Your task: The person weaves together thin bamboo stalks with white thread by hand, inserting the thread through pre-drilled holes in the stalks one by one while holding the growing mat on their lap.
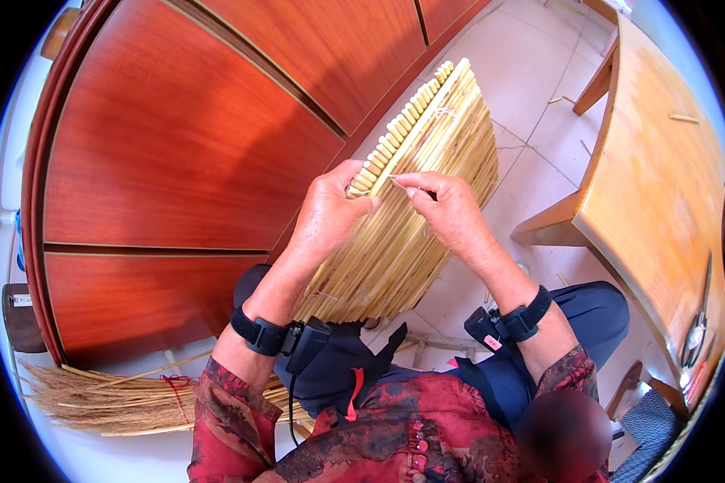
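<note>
A panel of pale yellow plant stalks (427, 201), laid side by side, stands tilted over my lap. Short cut stalk ends form a row along its upper left edge. My left hand (329, 211) grips that edge, thumb on the face and fingers behind, partly hidden. Close beside it, my right hand (443, 205) is closed in a pinch at the same edge. A thin needle-like piece (396, 183) shows at its fingertips; I cannot tell whether it is a needle or thread. Bits of thread show on the panel's face.
Red wooden cabinet doors (185, 129) stand close on the left. A light wooden bench (652, 161) stands on the right, with scissors (695, 334) on it. A tied bundle of brushy stalks (129, 394) lies at lower left. Stalk scraps lie on the tiled floor (532, 64).
</note>
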Demonstrator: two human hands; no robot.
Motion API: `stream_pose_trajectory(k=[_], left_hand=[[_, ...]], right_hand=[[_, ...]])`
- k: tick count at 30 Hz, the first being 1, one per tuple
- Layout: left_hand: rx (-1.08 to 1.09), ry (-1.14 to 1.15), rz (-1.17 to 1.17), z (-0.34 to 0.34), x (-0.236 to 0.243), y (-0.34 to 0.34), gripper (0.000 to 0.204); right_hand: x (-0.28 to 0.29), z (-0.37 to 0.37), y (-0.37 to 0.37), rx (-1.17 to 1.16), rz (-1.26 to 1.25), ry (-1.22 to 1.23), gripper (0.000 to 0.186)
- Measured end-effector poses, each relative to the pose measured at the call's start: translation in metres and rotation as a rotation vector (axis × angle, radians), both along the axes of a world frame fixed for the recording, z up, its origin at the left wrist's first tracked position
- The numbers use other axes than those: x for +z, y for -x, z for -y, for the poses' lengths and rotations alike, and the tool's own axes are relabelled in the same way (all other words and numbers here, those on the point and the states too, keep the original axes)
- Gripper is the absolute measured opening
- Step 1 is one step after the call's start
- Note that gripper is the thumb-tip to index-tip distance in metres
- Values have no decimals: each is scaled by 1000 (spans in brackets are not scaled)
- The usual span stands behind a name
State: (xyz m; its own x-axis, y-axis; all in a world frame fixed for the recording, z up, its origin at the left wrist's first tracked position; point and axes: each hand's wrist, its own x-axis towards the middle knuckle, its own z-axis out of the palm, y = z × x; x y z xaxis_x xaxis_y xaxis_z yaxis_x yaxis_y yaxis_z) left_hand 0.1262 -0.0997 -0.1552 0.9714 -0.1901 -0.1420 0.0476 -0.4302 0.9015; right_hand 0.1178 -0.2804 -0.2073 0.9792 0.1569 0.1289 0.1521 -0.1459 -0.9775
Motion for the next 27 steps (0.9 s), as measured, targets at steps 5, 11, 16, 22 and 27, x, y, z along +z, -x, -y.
stream_pose_trajectory(k=[5,11,16,22,27], left_hand=[[0,32,1,0,-1,1,35],[-28,-35,15,6,5,6,38],[-31,-104,40,11,9,13,37],[-42,-131,68,12,5,12,36],[-47,-123,47,13,12,10,37]], right_hand=[[-1,2,-5,29,-18,-11,23],[15,10,-4,65,-53,45,24],[39,18,-3,114,-82,244,25],[28,24,2,115,-153,54,27],[15,26,3,126,-256,-102,27]])
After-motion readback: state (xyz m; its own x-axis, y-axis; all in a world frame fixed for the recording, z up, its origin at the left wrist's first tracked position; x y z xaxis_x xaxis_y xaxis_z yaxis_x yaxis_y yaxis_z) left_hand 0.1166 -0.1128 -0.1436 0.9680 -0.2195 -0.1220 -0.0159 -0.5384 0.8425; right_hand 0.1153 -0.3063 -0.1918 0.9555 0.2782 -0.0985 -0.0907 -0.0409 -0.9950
